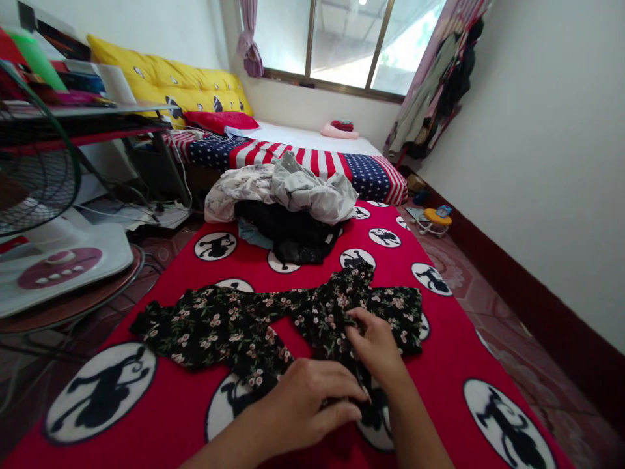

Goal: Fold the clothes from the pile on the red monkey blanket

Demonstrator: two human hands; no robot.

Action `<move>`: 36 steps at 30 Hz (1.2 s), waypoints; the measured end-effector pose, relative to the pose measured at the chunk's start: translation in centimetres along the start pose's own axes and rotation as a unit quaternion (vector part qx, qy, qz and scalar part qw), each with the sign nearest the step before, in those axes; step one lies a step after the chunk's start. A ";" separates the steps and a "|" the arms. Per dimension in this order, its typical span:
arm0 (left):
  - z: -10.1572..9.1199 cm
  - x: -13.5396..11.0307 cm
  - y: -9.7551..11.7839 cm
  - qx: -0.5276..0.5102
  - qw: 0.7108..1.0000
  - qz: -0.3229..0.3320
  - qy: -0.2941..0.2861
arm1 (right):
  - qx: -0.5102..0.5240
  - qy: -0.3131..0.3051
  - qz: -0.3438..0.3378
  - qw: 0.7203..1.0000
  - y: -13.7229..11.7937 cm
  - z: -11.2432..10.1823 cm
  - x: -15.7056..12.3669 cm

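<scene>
A black garment with a pink floral print (209, 322) lies spread and crumpled across a red blanket (410, 404). Its kind is unclear from this angle. My right hand (375, 345) is over its right half, thumb and forefinger closed on a fold of the cloth. Lower down, my left hand (317, 397) rests at the near edge of the same garment. Its fingers are loosely bent, with the thumb apart from them and the fingertips touching the cloth. Part of the fabric is hidden under both hands.
Beyond the garment, grey and white clothes (312, 192) are heaped with black clothing (293, 228). A fan (63, 260) stands on a round stool at left, beside a cluttered desk (88, 111). Behind is a bed (312, 156); clothes (434, 91) hang by the right wall.
</scene>
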State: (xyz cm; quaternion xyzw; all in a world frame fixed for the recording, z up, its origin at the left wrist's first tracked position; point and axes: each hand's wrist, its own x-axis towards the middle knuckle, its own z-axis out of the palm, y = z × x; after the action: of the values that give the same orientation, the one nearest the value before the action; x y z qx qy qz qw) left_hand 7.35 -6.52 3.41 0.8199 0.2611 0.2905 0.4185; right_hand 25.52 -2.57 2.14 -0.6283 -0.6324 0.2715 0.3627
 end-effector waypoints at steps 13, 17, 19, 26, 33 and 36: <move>-4.9 4.0 -10.3 0.265 0.937 -0.183 0.133 | 0.457 0.245 0.156 0.841 3.3 -8.4 -1.1; -6.9 3.0 -10.2 0.189 0.948 -0.217 0.133 | 0.426 0.298 0.131 0.844 6.2 -11.3 -1.9; -9.0 2.2 -9.9 0.125 0.950 -0.217 0.187 | 0.420 0.334 0.138 0.832 7.8 -12.7 -2.3; -15.0 -2.5 -8.4 0.008 0.938 -0.289 0.190 | 0.402 0.317 0.177 0.841 9.4 -13.4 -4.0; -15.0 -6.4 -6.8 0.059 0.937 -0.338 -0.067 | 0.193 0.090 0.190 0.958 7.4 -13.7 -5.3; -15.1 -6.4 -5.4 0.080 0.936 -0.321 -0.118 | 0.042 -0.008 0.160 0.986 6.9 -13.9 -5.6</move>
State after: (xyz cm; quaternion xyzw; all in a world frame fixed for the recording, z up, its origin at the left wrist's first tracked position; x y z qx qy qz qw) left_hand -8.56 0.01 4.49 0.7517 0.4818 0.0203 0.4499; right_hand 40.46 -9.23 4.16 -0.7038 -0.5145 0.3570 0.3356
